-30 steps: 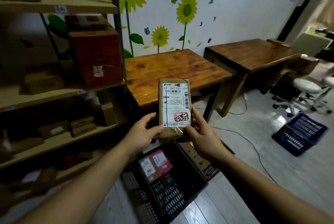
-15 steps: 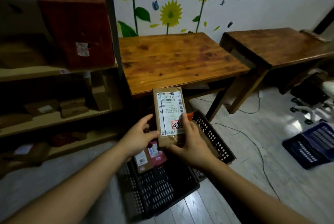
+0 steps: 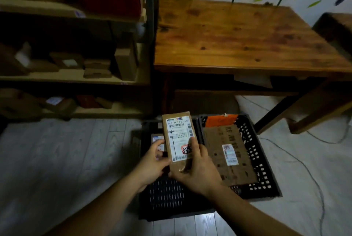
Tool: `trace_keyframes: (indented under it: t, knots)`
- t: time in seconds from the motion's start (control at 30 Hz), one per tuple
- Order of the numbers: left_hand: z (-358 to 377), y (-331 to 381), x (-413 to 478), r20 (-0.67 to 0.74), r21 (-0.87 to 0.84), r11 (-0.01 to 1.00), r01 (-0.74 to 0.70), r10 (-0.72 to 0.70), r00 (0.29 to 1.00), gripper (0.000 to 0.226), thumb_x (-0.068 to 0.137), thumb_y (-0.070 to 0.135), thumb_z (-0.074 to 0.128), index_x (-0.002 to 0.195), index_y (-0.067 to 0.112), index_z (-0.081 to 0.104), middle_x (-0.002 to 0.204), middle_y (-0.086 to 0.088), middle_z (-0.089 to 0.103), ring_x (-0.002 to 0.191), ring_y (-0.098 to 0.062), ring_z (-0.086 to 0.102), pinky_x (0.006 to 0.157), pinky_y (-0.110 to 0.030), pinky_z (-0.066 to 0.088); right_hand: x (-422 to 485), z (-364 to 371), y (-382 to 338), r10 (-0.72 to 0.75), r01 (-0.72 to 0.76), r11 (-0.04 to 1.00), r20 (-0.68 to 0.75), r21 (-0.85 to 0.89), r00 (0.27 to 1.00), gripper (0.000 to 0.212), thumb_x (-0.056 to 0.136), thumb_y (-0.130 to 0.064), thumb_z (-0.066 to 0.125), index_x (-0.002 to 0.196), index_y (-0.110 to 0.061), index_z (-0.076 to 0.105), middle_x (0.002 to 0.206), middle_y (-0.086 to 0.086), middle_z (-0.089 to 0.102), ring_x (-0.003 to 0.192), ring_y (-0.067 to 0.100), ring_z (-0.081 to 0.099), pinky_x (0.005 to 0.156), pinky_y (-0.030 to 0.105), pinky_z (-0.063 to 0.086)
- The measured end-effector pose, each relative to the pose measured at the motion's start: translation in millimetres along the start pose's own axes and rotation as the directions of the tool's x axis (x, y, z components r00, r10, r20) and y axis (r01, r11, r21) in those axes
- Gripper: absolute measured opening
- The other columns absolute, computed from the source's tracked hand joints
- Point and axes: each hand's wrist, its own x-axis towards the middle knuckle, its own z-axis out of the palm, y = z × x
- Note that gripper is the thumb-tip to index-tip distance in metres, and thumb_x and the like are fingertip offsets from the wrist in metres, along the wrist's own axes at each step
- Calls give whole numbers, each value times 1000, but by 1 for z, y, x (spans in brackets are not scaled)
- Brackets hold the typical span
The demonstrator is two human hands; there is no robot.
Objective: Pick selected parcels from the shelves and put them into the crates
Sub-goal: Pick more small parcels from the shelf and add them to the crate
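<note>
Both hands are on the small brown parcel, label facing the camera. The left hand pinches its left edge, and the right hand is wrapped round the lower right corner, thumb on the label. It's held over the left crate on the floor. The right crate just beside it has a flat brown parcel and an orange parcel in it, with the shelves and table behind

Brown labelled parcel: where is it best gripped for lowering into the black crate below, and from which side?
Take the brown labelled parcel by its long edges near the lower end, from the person's side, as the left hand and right hand do. It is slim and flat, its far end free, so that end can probably tip into the left black crate first.
</note>
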Motion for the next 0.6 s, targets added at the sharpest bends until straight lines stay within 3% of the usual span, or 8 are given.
trace_keyframes:
  t: [0.13, 0.27, 0.4, 0.47, 0.53, 0.6]
  knots:
    - [9, -69, 44, -32, -23, 999, 32, -33, 999, 65, 87, 5, 62, 137, 32, 30, 97, 5, 53, 84, -10, 58, 64, -26, 50, 26, 66, 55, -22, 23, 1000, 50, -3, 999, 123, 66, -69, 69, 152, -31, -10, 149, -3, 21, 133, 17, 36, 106, 33, 41]
    - [8, -151, 98, -57, -7, 998, 62, -63, 996, 87, 82, 4, 67, 147, 35, 18, 98, 1, 52, 88, -13, 57, 75, -33, 53, 57, 141, 108, -22, 32, 996, 116, -88, 993, 127, 62, -73, 69, 152, -29, -9, 153, -2, 15, 137, 21, 30, 106, 38, 41]
    - [16, -227, 151, -66, -18, 999, 47, -48, 997, 88, 81, -1, 67, 147, 31, 19, 82, 3, 61, 68, -6, 62, 56, -24, 51, 91, 211, 148, 35, 2, 958, 122, -287, 992, 126, 55, -81, 60, 149, -26, -2, 148, 4, 18, 134, 27, 30, 99, 45, 45]
    - [20, -260, 176, -69, 9, 999, 50, -49, 996, 91, 79, 0, 70, 148, 29, 18, 82, -1, 60, 69, -10, 60, 58, -26, 48, 107, 239, 166, 15, 23, 948, 118, -317, 993, 118, 59, -75, 60, 148, -24, 2, 142, 3, 26, 129, 28, 34, 96, 44, 46]
    - [17, -283, 198, -95, 30, 998, 59, -56, 994, 91, 78, 1, 71, 146, 27, 17, 82, -3, 59, 73, -15, 60, 65, -35, 53, 124, 258, 186, -7, 54, 949, 150, -312, 989, 116, 63, -68, 63, 150, -24, 0, 144, 4, 23, 132, 30, 31, 101, 45, 42]
    - [7, -298, 220, -145, 284, 959, -6, 49, 988, 89, 79, 6, 70, 147, 27, 16, 101, -8, 58, 94, -21, 59, 87, -40, 49, 139, 270, 206, -49, 112, 943, 202, -314, 978, 118, 63, -63, 66, 151, -25, -3, 152, 4, 15, 137, 30, 24, 108, 45, 36]
